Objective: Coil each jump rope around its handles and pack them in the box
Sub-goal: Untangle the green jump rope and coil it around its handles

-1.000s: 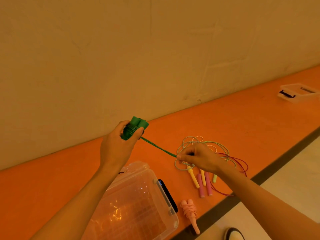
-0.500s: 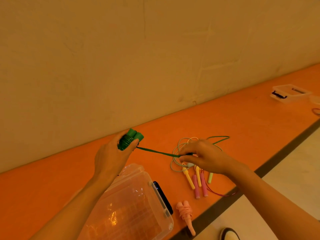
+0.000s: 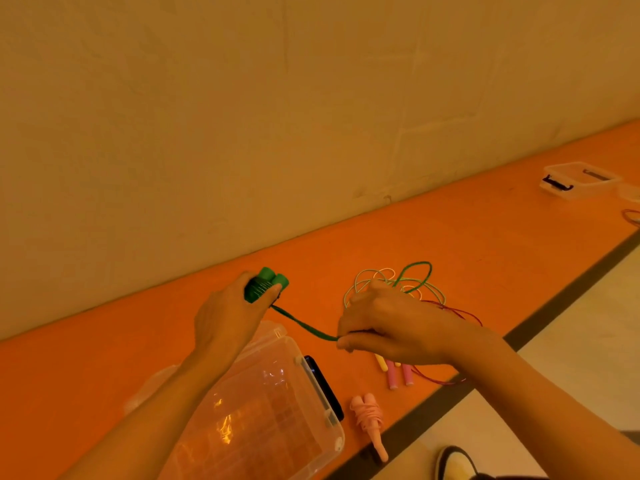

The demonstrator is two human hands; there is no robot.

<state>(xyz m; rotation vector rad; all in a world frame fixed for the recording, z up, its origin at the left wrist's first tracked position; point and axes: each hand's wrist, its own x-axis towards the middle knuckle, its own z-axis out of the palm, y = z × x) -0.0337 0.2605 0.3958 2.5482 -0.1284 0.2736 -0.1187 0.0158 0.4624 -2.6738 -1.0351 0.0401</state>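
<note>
No legible txt, labels or nos. anywhere: none on the green handles (image 3: 269, 279) in my left fingers (image 3: 266, 297), the box (image 3: 270, 403) below them, or the desk (image 3: 485, 244).

Left hand (image 3: 225, 320): yours, bare.
Right hand (image 3: 391, 327): yours, bare.
Left forearm (image 3: 156, 410): bare right down to the picture's edge.
Right forearm (image 3: 554, 403): bare likewise, to the lower right corner.
Shoe (image 3: 457, 464): your one visible shoe has a pale rounded toe with a dark rim.

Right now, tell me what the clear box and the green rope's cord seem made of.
Clear box: likely rigid glossy plastic; the orange bench shows through it and bright glints sit on its wall. Green cord: flexible, matte-looking, perhaps PVC or rubber; it bends in a slack curve. Blur leaves that open.
</note>
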